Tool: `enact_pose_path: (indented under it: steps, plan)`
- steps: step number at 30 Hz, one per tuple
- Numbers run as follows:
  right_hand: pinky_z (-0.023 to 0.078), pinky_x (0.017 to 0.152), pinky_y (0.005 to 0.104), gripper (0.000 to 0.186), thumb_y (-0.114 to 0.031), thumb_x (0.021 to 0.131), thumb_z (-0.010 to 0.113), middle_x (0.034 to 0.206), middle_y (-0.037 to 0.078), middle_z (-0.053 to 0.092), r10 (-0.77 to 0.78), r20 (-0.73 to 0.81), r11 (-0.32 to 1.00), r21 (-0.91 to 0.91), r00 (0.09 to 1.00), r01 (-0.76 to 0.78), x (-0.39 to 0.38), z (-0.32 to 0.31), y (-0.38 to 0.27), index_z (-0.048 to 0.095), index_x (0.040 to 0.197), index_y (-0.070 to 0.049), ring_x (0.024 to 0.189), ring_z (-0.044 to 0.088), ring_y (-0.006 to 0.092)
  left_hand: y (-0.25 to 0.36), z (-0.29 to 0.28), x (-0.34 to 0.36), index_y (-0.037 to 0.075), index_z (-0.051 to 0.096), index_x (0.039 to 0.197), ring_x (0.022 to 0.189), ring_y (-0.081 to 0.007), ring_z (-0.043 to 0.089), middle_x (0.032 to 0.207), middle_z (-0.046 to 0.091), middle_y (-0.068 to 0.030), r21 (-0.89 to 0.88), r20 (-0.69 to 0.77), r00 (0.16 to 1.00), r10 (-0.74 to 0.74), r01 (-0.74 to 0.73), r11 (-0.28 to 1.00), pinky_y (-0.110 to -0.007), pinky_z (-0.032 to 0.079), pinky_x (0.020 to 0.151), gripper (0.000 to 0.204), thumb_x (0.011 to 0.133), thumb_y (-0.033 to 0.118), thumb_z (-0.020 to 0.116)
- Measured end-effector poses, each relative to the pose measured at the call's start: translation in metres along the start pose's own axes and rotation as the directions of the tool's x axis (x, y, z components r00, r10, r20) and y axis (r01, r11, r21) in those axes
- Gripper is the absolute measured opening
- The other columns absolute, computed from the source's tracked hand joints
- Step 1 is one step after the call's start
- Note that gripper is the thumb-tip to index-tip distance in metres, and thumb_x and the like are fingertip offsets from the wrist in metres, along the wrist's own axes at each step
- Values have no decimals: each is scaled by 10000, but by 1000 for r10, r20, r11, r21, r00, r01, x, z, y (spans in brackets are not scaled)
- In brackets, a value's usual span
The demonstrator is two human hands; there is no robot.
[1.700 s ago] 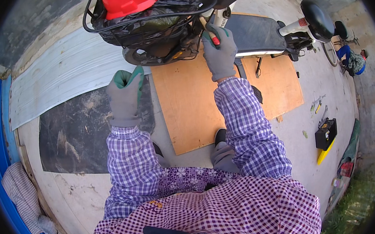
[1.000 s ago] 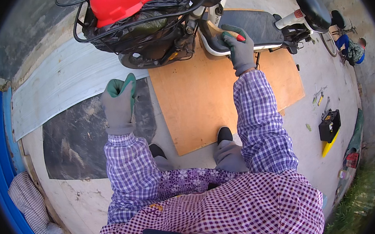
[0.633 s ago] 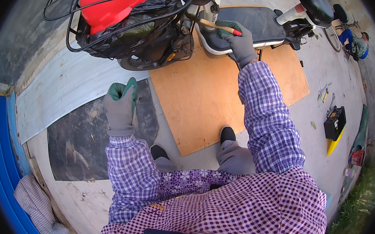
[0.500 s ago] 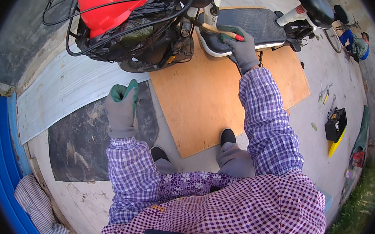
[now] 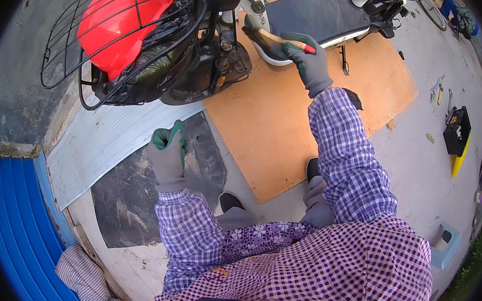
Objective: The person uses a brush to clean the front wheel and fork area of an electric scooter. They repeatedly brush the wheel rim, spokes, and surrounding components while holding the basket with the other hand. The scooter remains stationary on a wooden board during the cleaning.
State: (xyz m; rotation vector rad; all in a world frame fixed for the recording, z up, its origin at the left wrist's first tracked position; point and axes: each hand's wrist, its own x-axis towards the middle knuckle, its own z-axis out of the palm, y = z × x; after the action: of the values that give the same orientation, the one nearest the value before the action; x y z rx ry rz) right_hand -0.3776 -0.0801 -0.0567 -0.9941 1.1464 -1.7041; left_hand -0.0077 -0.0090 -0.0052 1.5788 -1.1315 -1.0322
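My right hand (image 5: 308, 61), in a grey and green glove, is closed round the wooden handle of a brush (image 5: 270, 35) with a red end. Its dark bristles lie at the front end of a scooter's footboard (image 5: 315, 18), by the white steering stem (image 5: 257, 14); whether they touch it is unclear. My left hand (image 5: 168, 157), gloved alike, hangs over a dark mat (image 5: 136, 194) with its fingers curled in and nothing seen in them. A black wire basket (image 5: 127, 94) at the scooter's front carries a red helmet (image 5: 121, 26) and black plastic.
An orange-brown board (image 5: 285, 135) lies under the scooter, beside a pale corrugated sheet (image 5: 100, 145). To the right are a black toolbox (image 5: 456, 131), loose tools (image 5: 437, 92) and a light-blue container (image 5: 446, 246). A checked cloth (image 5: 89, 281) lies by blue ribbed metal (image 5: 14, 210). Someone crouches far right.
My view has shifted, so the floor things sit further right and the basket lower left. The brush, still in my right hand, now shows its bristles over the footboard's front. My left hand stays curled.
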Motion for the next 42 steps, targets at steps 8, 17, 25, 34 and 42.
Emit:
enact_pose_path:
  steps: [8, 17, 25, 34, 42]
  plan:
    - [649, 834, 356, 275, 59, 932, 653, 1094, 159, 708, 72, -136, 953, 302, 988, -28, 4, 34, 17, 666, 1206, 49, 949, 742, 247, -15, -2, -3, 67, 572, 756, 591, -113, 589, 680, 622, -44, 60, 2, 1000, -9, 9, 998, -267, 486, 559, 364, 921, 289, 809]
    - [641, 860, 375, 284, -4, 962, 655, 1117, 176, 696, -6, -253, 844, 517, 968, 140, -9, 49, 33, 626, 1234, 69, 949, 741, 272, -35, 2, -9, 43, 598, 815, 618, -96, 604, 721, 622, -17, 174, 21, 999, -31, 26, 984, -255, 474, 564, 228, 935, 141, 765]
    - [625, 829, 332, 269, 21, 924, 664, 1076, 145, 716, 95, -152, 891, 453, 984, -16, -11, 46, 28, 675, 1192, 44, 943, 736, 224, -42, 3, -12, 10, 623, 873, 657, -116, 650, 773, 661, -40, 269, 49, 996, -69, 54, 962, -262, 498, 575, 153, 931, 95, 736]
    - [576, 685, 248, 260, 1, 880, 717, 954, 90, 738, 5, -115, 928, 371, 993, 38, 4, 50, 12, 730, 1140, 9, 824, 709, 112, -44, 20, -6, 59, 584, 794, 587, -143, 622, 694, 629, -47, 248, 96, 995, -32, 7, 969, -291, 510, 542, 251, 924, 151, 778]
    - [624, 771, 293, 272, 58, 892, 670, 999, 122, 731, 53, -98, 850, 527, 994, 7, 5, 39, 23, 718, 1158, 31, 847, 721, 158, -39, 21, -5, 14, 615, 826, 640, -92, 605, 742, 642, -35, 276, 78, 994, -75, 51, 960, -266, 483, 571, 193, 926, 96, 758]
